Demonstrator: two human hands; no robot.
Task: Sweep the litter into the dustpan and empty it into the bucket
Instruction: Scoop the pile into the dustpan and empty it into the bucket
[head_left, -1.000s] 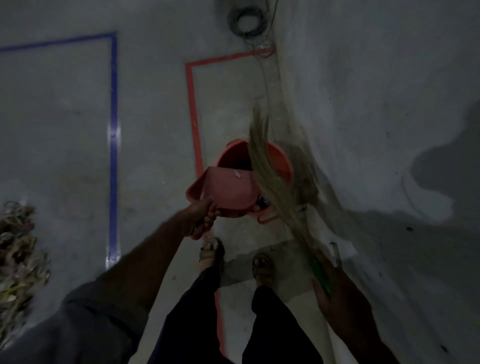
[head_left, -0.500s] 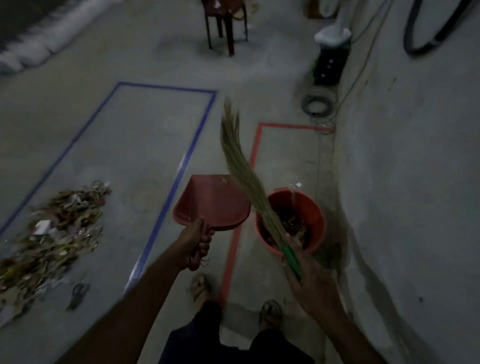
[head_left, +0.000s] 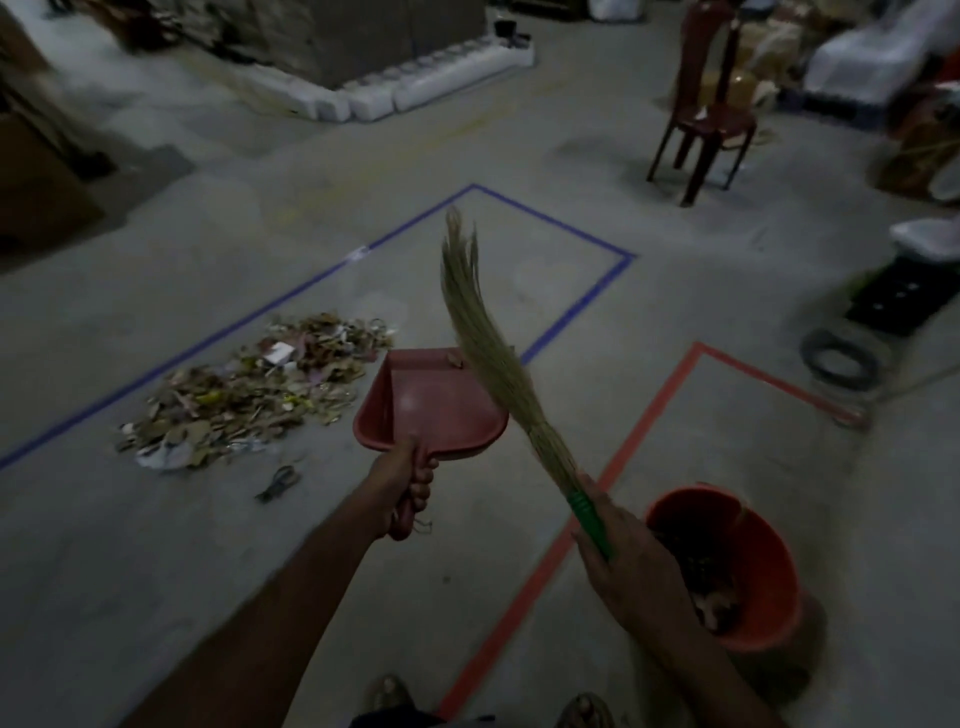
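Dim interior with a grey concrete floor (head_left: 156, 545). Blue tape outline (head_left: 576, 306) at centre; red tape outline (head_left: 639, 415) at lower right. Dark red chair (head_left: 701, 109) upper right; white sacks (head_left: 415, 88) along the top; coiled cable (head_left: 839, 358) at right.

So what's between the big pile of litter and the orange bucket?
In the head view, the red dustpan and the broom, both held up, show between the litter pile and the bucket. Below them run blue and orange tape lines on the floor.

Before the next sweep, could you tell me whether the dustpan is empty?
Nearly empty: the dustpan, held by the left hand, shows a bare red tray with one scrap near its front lip.
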